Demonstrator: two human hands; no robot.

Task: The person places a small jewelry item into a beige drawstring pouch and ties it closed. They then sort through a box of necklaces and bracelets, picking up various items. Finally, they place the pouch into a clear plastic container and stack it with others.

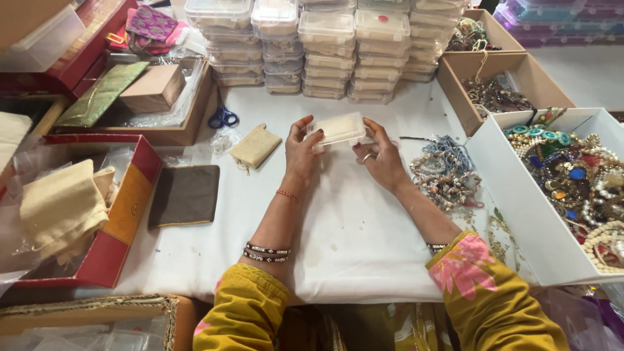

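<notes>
A small clear plastic box (337,128) with something pale inside is held just above the white table cover (351,240), in the middle of the view. My left hand (301,153) grips its left end with thumb and fingers. My right hand (382,158), a ring on one finger, grips its right end. Both forearms reach out from yellow sleeves, with bracelets on the wrists.
Stacks of clear plastic boxes (325,49) stand at the back. A white box of mixed jewellery (572,175) sits right, with a pile of beaded strings (445,170) beside it. A beige pouch (255,147), blue scissors (223,117), a dark pouch (186,195) and a red box (107,240) lie left.
</notes>
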